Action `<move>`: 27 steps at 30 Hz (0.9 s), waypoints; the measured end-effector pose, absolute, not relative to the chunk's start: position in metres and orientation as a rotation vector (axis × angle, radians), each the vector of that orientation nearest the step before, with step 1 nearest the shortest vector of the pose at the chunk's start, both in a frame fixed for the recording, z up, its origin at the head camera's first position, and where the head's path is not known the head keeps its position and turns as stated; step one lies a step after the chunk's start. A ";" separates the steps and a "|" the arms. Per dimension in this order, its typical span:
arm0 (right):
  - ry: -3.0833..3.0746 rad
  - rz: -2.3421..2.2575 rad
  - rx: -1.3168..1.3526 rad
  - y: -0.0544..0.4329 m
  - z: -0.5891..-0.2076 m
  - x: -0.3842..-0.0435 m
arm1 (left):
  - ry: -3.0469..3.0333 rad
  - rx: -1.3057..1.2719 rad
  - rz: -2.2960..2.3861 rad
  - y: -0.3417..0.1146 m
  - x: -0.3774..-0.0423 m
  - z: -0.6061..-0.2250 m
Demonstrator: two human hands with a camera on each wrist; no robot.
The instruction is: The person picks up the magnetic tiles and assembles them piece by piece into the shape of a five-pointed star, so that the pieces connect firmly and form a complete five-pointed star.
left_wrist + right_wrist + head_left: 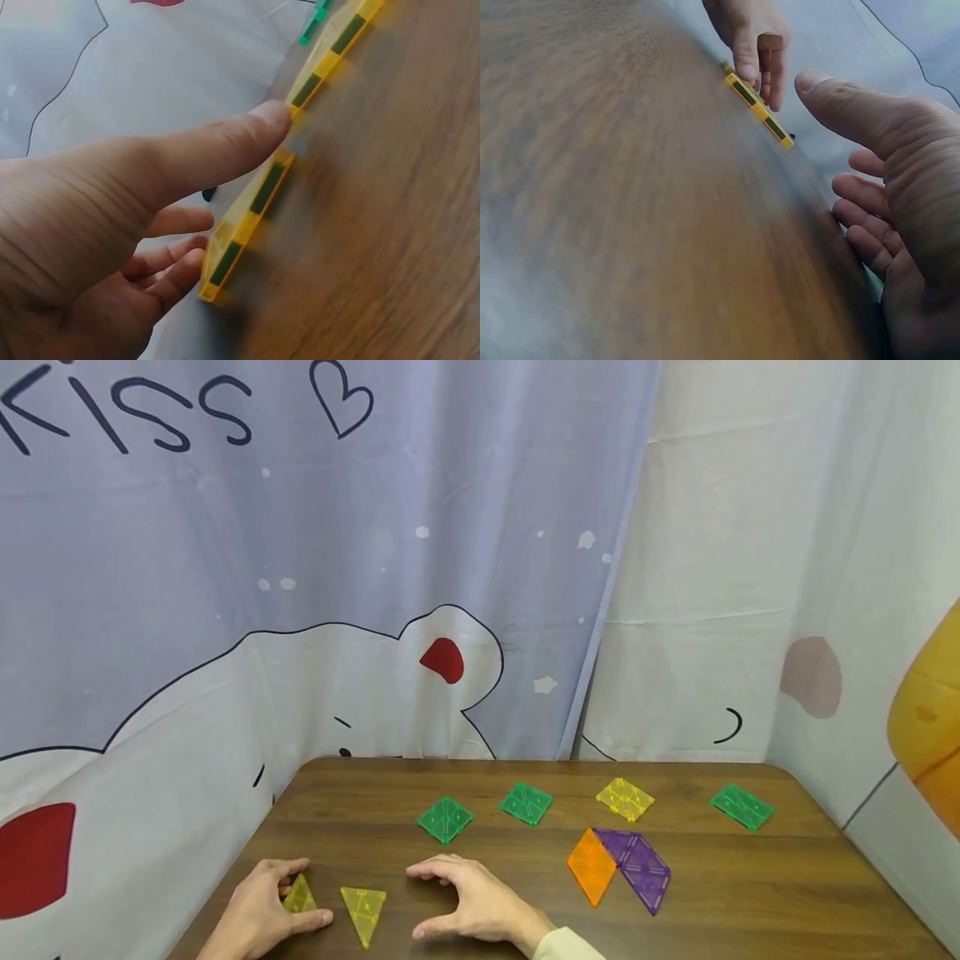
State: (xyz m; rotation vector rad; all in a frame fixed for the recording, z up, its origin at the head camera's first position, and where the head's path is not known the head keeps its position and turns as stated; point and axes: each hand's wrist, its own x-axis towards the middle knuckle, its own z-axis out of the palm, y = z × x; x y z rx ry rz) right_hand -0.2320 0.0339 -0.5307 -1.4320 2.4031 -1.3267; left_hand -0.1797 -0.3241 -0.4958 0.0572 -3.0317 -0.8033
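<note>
My left hand (258,910) holds a yellow triangular magnetic tile (251,217) at the table's near left, its thumb by one corner and curled fingers at the opposite side. Part of that tile is hidden by the hand in the head view. A second yellow triangular tile (363,912) lies flat just right of the thumb, one point toward me. Farther right, my right hand (476,902) hovers low with nothing in it, thumb and fingers spread apart and facing that second tile.
Right of the hands, an orange diamond tile (592,868) touches purple tiles (641,867). Toward the back lie green tiles (446,819), (527,803), (742,807) and a yellow tile (626,799). A printed curtain (450,485) hangs behind the wooden table (750,893).
</note>
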 end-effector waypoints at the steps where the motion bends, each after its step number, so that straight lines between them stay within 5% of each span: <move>1: 2.403 -1.327 -1.430 0.034 -0.531 -0.232 | -3.039 0.050 -0.815 -0.323 -0.179 -0.496; 27: 2.602 -1.144 -1.440 0.024 -0.532 -0.228 | -2.924 -0.270 -0.969 -0.251 -0.183 -0.508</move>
